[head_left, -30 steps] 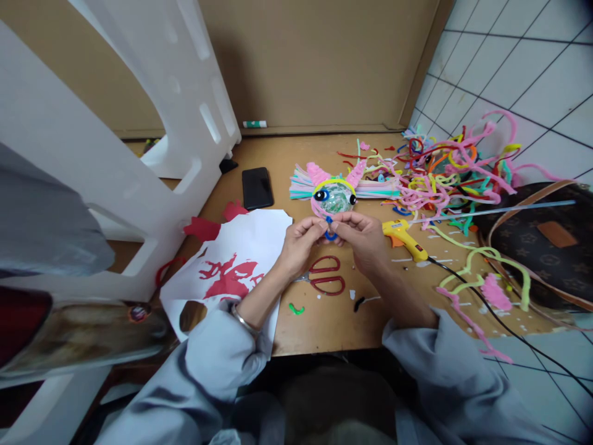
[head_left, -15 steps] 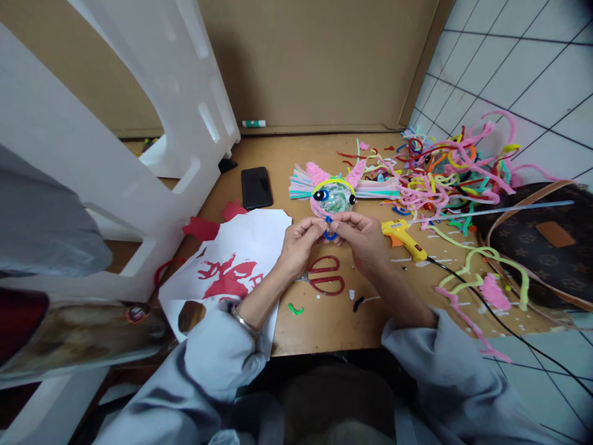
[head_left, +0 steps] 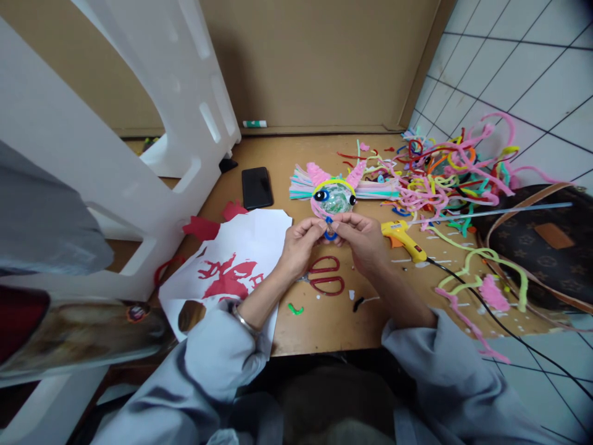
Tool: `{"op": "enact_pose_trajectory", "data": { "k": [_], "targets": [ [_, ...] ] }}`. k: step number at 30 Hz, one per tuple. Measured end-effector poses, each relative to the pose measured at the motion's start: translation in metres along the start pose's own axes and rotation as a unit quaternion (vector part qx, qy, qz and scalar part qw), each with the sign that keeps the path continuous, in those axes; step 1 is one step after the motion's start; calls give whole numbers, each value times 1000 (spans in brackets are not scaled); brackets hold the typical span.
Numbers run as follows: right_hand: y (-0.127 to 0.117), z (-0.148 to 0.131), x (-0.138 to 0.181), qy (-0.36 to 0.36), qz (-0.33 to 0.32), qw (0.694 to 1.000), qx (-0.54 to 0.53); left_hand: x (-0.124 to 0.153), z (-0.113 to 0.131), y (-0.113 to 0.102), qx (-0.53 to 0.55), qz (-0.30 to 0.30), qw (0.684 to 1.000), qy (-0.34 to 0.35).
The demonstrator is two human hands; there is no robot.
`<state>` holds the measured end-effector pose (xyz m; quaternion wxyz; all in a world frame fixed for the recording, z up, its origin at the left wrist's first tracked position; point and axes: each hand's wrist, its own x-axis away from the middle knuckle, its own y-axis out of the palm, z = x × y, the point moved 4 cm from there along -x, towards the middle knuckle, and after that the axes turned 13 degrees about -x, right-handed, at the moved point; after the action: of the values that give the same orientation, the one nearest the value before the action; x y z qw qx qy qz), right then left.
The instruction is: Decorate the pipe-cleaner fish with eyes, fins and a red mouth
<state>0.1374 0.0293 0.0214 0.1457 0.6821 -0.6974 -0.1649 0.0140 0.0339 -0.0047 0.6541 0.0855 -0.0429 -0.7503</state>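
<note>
Both my hands meet over the middle of the brown board (head_left: 324, 327). My left hand (head_left: 300, 244) and my right hand (head_left: 364, 241) each pinch a small blue pipe-cleaner loop (head_left: 330, 233) between the fingertips. Just beyond the loop lies a pipe-cleaner creature (head_left: 334, 193) with a pink rim, a yellow arc, a shiny green middle, two dark eyes and teal fringes on both sides. Red-handled scissors (head_left: 325, 276) lie under my wrists.
A yellow glue gun (head_left: 403, 238) with a black cord lies right of my right hand. A tangle of coloured pipe cleaners (head_left: 445, 170) fills the far right. White paper with red cut-outs (head_left: 231, 266), a black phone (head_left: 256, 187), a brown bag (head_left: 546, 247) and a white plastic frame (head_left: 152, 136) surround the spot.
</note>
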Motion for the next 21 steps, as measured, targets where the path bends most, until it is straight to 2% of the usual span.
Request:
{"op": "enact_pose_trajectory", "data": {
  "k": [8, 15, 21],
  "targets": [
    [-3, 4, -1, -1, -3, 1000, 7, 0, -3, -1, -11, 5, 1000, -2],
    [-3, 6, -2, -35, -6, 999, 33, 1, -6, -3, -64, 7, 998, 25],
    [-3, 3, -3, -31, -9, 999, 31, 4, 1, -2, -124, 15, 991, 43]
  ]
}}
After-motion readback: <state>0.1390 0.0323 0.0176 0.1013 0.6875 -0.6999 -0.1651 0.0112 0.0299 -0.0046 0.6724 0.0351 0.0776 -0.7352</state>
